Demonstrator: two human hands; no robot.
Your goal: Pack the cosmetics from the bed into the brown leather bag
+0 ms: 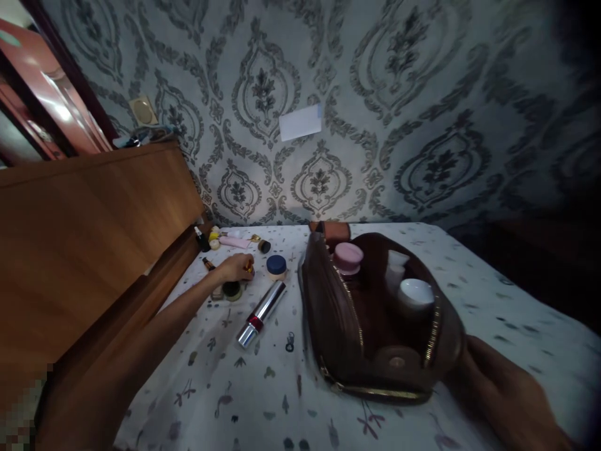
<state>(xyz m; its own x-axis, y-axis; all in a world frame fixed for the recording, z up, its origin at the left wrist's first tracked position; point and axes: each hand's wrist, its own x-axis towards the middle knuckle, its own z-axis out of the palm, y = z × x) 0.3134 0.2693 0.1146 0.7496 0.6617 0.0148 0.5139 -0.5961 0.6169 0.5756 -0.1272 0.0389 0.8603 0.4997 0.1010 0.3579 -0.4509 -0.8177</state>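
Observation:
My left hand (237, 268) reaches far out over the bed and is closed on a small item with a gold glint, too small to name. It sits beside a dark round compact (231, 290) and a blue-lidded jar (277, 265). My right hand (493, 382) grips the near right end of an open brown toiletry bag (328, 313); its fingers are mostly hidden behind the bag. Inside the bag stand a pink-lidded jar (348, 257) and a white-lidded jar (416, 292).
A silver tube with a red band (261, 313) lies left of the bag, with a small dark ring (290, 342) near it. More small bottles (220, 239) lie by the wooden headboard (94, 238). Patterned wallpaper rises behind the floral bedsheet (225, 401).

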